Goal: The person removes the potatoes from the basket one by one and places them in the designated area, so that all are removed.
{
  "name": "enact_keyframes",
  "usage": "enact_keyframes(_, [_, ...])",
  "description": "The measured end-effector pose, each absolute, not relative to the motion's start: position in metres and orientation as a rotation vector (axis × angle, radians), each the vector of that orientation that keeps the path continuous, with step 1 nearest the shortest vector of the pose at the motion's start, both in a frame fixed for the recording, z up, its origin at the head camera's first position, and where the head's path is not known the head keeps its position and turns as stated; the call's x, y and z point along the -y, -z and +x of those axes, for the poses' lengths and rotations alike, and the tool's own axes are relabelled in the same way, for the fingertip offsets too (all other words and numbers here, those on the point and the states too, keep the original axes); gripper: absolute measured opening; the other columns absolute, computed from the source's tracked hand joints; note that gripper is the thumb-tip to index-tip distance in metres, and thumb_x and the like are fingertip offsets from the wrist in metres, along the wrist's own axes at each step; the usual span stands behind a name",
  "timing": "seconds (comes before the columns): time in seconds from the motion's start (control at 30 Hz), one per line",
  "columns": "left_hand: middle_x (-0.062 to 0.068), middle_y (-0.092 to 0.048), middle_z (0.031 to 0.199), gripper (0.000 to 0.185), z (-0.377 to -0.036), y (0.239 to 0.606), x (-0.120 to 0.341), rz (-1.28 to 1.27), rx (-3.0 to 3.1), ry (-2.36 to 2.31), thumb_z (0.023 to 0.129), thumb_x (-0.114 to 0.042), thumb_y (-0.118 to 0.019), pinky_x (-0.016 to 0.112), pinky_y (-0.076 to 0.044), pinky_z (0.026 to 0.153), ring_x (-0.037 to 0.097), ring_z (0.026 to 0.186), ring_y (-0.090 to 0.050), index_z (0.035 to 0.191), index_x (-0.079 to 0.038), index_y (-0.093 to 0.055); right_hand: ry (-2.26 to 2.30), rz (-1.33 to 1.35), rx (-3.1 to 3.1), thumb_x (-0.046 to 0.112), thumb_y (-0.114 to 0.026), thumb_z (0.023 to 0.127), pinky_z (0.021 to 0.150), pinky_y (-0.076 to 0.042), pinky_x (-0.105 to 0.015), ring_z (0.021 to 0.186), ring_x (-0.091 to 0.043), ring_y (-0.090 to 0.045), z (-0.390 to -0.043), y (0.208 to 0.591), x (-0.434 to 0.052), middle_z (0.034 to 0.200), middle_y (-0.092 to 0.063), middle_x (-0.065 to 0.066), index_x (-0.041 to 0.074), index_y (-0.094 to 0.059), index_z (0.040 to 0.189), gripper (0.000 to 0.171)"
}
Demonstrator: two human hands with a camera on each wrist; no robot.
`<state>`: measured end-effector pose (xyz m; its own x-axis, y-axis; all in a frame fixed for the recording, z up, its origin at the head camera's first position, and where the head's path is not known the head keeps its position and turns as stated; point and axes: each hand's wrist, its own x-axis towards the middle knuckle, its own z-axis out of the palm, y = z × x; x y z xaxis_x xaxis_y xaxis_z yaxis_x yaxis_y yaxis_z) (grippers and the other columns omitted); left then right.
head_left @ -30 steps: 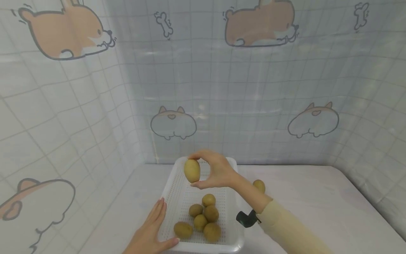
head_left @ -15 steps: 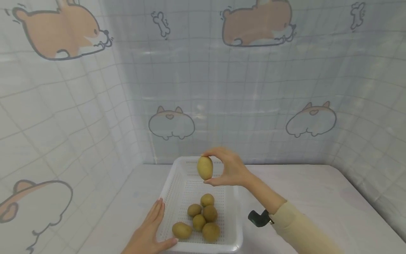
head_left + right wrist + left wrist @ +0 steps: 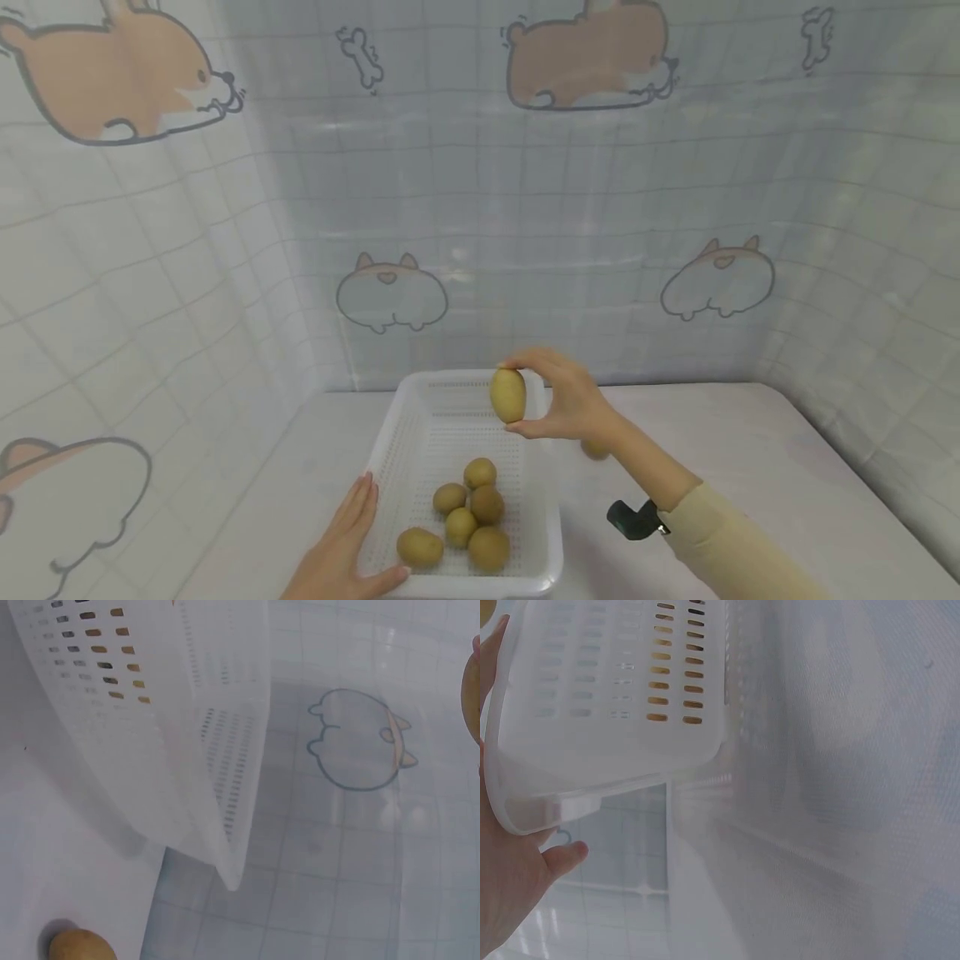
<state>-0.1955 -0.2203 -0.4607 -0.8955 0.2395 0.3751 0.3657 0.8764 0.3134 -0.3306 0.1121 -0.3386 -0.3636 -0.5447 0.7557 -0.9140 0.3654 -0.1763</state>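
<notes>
My right hand point(image 3: 562, 398) pinches a yellow potato point(image 3: 507, 396) between thumb and fingertips, raised over the far right part of a white perforated plastic basket point(image 3: 553, 533). At the right edge of the right wrist view, only part of that potato point(image 3: 472, 697) shows. Several potatoes lie grouped in the basket's near half, among them a long one point(image 3: 420, 547) at the left and a round one point(image 3: 488, 549) at the front. My left hand point(image 3: 339, 546) rests on the basket's near left corner, fingers straight along the side rim and thumb at the front rim.
Another potato point(image 3: 596, 448) lies on the white table point(image 3: 697, 467) right of the basket, partly hidden by my right forearm. A dark camera piece point(image 3: 633, 521) sticks out at my right wrist. A curtain point(image 3: 480, 208) with cartoon dogs encloses the back and sides.
My right hand has carried the potato rightward, from over the basket's middle to its far right side. My left hand stays at the corner. The head view has shifted slightly.
</notes>
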Motion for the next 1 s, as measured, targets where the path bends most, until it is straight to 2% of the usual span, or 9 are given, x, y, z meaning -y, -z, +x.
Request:
enact_keyframes(0.47, [0.018,-0.021,0.146,0.105,-0.194,0.460,0.223,-0.452,2.713,0.543,0.065,-0.058,-0.069,0.056,-0.038,0.088,0.009,0.137,-0.001,0.138,0.005,-0.028,-0.788,1.196,2.047,0.042,-0.080,0.059,0.090,-0.042,-0.031,0.107,-0.011,-0.050,-0.331,0.341,-0.137,0.115,-0.055,0.006,0.018,-0.054,0.119,0.070])
enact_keyframes(0.67, [0.018,-0.021,0.146,0.106,-0.194,0.460,0.225,-0.450,2.714,0.541,0.065,-0.060,-0.069,0.057,-0.038,0.089,0.013,0.137,-0.004,0.138,0.005,-0.028,-0.792,1.180,2.046,0.042,-0.081,0.058,0.090,-0.042,-0.032,0.106,-0.012,-0.050,-0.331,0.342,-0.145,0.114,-0.056,0.006,0.017,-0.055,0.118,0.070])
enact_keyframes(1.0, [0.019,-0.020,0.146,0.105,-0.193,0.459,0.224,-0.467,2.717,0.546,0.066,-0.061,-0.067,0.058,-0.038,0.088,0.012,0.137,-0.002,0.138,0.006,-0.027,-0.760,1.106,2.049,0.039,-0.082,0.054,0.088,-0.044,-0.030,0.106,-0.009,-0.051,-0.333,0.346,-0.166,0.114,-0.056,0.010,0.019,-0.055,0.118,0.072])
